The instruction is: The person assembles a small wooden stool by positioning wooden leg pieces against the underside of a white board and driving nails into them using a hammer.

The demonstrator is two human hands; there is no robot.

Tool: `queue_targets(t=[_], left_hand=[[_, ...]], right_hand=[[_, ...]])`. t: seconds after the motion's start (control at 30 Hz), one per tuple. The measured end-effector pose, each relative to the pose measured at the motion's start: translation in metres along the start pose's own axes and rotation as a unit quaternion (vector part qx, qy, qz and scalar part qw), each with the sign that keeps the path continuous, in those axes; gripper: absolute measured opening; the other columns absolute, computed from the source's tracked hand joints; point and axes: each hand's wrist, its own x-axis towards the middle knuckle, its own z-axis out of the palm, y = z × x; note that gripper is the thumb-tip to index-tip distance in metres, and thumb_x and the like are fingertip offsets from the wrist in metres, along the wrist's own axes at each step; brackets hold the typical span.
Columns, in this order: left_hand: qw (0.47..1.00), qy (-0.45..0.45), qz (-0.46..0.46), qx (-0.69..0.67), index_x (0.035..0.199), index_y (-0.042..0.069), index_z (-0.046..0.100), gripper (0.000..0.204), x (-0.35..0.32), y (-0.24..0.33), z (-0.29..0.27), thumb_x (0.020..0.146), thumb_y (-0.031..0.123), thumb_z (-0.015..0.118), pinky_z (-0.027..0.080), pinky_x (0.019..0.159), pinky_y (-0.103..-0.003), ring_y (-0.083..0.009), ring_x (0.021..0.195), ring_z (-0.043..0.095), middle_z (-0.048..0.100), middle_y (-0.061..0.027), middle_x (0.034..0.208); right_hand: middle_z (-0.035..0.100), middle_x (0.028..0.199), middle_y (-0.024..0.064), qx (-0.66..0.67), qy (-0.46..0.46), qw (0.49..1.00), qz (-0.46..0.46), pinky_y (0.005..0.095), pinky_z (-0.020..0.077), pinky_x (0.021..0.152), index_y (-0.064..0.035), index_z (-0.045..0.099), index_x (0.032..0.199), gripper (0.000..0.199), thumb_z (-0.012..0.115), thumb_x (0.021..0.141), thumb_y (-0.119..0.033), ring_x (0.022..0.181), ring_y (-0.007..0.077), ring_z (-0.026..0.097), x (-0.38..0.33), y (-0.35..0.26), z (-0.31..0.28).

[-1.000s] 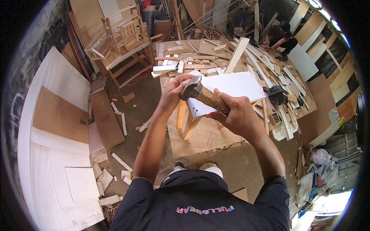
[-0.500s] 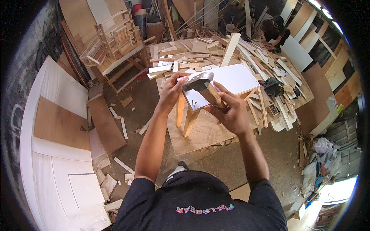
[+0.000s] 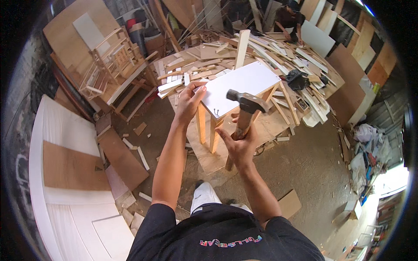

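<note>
A white board point(image 3: 244, 85) lies flat as the top of a small wooden stand with light timber legs point(image 3: 200, 124). My left hand point(image 3: 188, 103) rests at the board's left edge, thumb and fingers pinched together by its far left corner; anything between them is hidden. Held over the near side of the board is a claw hammer point(image 3: 246, 103) with a dark metal head and wooden handle. My right hand point(image 3: 242, 144) wraps round that handle, below the head. A few dark nails point(image 3: 216, 112) stick up at the board's near left corner.
Under the stand is a low plywood sheet point(image 3: 209, 161). Behind lies a heap of timber offcuts point(image 3: 217, 56) with a black plastic bag point(image 3: 297, 80). A person point(image 3: 289, 21) crouches at the far right. A wooden workbench point(image 3: 126, 85) stands at the far left, white panels point(image 3: 78, 204) nearer.
The hammer has swung from above the board's left end toward the right and nearer me, turning more upright in my right hand. My left hand stays at the board's edge.
</note>
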Motion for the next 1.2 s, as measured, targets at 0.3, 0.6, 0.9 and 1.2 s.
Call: queue_targets(t=[0.3, 0.6, 0.9, 1.2], left_hand=[[0.961, -0.051, 0.015, 0.271, 0.12, 0.002, 0.068, 0.032, 0.007, 0.038, -0.009, 0.101, 0.028, 0.066, 0.054, 0.087, -0.037, -0.0247, 0.097, 0.07, 0.075, -0.0151, 0.104], [0.938, -0.13, 0.138, 0.291, 0.131, 0.007, 0.07, 0.033, 0.017, 0.047, -0.012, 0.101, 0.012, 0.057, 0.048, 0.112, -0.043, -0.0316, 0.126, 0.067, 0.072, -0.0152, 0.131], [0.833, -0.302, 0.313, 0.343, 0.102, 0.0, 0.074, 0.025, 0.041, 0.077, 0.0, 0.088, -0.003, 0.053, 0.046, 0.113, -0.047, -0.0327, 0.118, 0.068, 0.076, -0.0176, 0.116], [0.816, -0.282, 0.286, 0.416, 0.123, 0.002, 0.063, 0.029, 0.044, 0.062, 0.02, 0.098, 0.014, 0.057, 0.041, 0.114, -0.05, -0.0363, 0.131, 0.056, 0.062, -0.0192, 0.135]], right_hand=[[0.071, 0.113, 0.0111, -0.057, 0.081, 0.995, -0.017, 0.0336, 0.0575, 0.087, -0.0022, 0.054, 0.129, 0.073, 0.1, 0.077, -0.022, 0.101, 0.0179, 0.069, -0.005, 0.01, 0.04], [0.074, 0.115, 0.0136, -0.016, 0.128, 0.992, 0.005, 0.0198, 0.0572, 0.064, -0.0016, 0.05, 0.132, 0.062, 0.087, 0.083, 0.005, 0.083, 0.009, 0.073, -0.007, 0.02, 0.055], [0.077, 0.098, 0.0118, -0.122, 0.162, 0.979, 0.016, 0.0308, 0.0579, 0.068, -0.0045, 0.06, 0.121, 0.057, 0.095, 0.079, -0.02, 0.075, 0.0131, 0.071, -0.012, 0.021, 0.045], [0.081, 0.106, 0.0157, -0.189, 0.168, 0.967, -0.022, 0.0226, 0.0571, 0.063, -0.0002, 0.059, 0.125, 0.057, 0.095, 0.081, -0.011, 0.074, 0.0051, 0.069, -0.009, 0.009, 0.048]])
